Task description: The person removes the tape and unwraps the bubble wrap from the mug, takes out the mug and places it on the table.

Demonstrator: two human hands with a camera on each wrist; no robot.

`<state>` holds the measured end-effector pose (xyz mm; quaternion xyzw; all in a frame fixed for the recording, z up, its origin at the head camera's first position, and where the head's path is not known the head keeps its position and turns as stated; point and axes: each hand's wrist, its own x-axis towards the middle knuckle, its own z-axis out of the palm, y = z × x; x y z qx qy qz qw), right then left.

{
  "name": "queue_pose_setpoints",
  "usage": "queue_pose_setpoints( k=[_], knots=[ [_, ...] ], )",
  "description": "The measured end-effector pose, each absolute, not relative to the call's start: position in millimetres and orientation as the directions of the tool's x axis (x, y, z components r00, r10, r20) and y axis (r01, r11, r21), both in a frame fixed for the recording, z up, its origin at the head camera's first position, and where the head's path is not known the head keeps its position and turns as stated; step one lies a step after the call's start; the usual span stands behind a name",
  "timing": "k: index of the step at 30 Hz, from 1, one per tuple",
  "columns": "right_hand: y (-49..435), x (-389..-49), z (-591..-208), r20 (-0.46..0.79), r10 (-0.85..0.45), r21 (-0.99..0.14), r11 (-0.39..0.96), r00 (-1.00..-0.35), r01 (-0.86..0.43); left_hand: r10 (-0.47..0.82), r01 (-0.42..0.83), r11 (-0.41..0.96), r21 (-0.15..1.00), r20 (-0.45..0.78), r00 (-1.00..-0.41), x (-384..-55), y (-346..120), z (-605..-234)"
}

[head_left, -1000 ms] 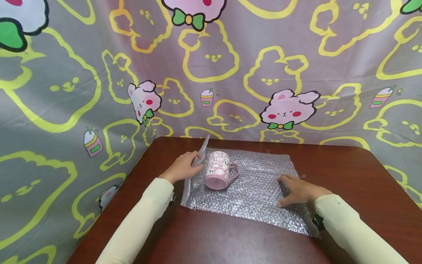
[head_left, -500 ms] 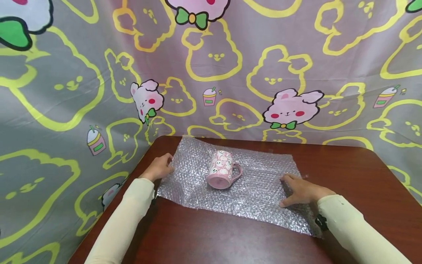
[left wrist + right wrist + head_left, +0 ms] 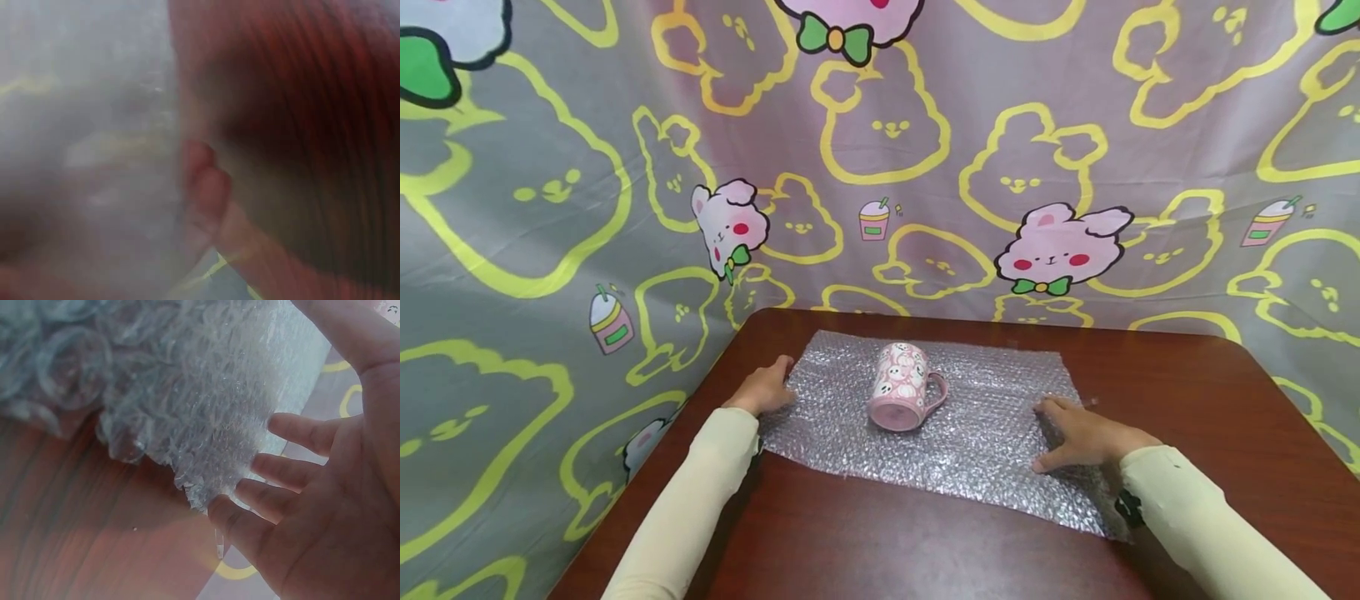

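A pink mug (image 3: 900, 387) with a pale printed pattern lies on its side on a sheet of clear bubble wrap (image 3: 977, 450). Its base faces me and its handle points right. My left hand (image 3: 762, 388) pinches the sheet's left edge; in the blurred left wrist view, curled fingers (image 3: 206, 187) show beside that edge. On the right side of the wrap rests my right hand (image 3: 1086, 433), thumb and fingers spread. The right wrist view shows its fingers (image 3: 290, 469) fairly straight against the sheet, gripping nothing.
The brown wooden table (image 3: 880, 542) extends around the wrap on all sides. A cartoon-printed curtain (image 3: 925, 208) hangs behind the table and along its left side.
My left hand has moved left, unfolding the raised left part of the bubble wrap and lowering it toward the table. The mug and my right hand have stayed about where they were.
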<state>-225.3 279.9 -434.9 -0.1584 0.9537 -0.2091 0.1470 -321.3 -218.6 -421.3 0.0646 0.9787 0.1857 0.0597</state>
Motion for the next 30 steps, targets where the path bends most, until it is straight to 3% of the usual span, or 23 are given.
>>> queue_pose_setpoints(
  k=[6,14,19,30],
  knots=[
    [282.6,-224.4,-436.2,-0.215,-0.374,-0.46,0.854,-0.902,-0.244,0.165,0.108,0.934,0.341,-0.145,-0.976,-311.1,-202.4,-418.4],
    [283.8,-223.6,-436.5,-0.215,-0.368,-0.449,0.86,-0.905,-0.242,0.321,0.23,0.91,0.344,-0.238,-0.916,-300.3,-162.5,-421.3],
    [282.5,-222.3,-437.9,-0.216,-0.372,-0.454,0.857,-0.903,-0.244,0.26,0.17,0.94,0.294,-0.301,-0.917,-293.3,-151.2,-429.0],
    [280.3,-223.6,-435.6,-0.227,-0.358,-0.439,0.868,-0.906,-0.233,0.192,0.128,0.969,0.212,-0.315,-0.93,-290.0,-147.3,-430.7]
  ],
)
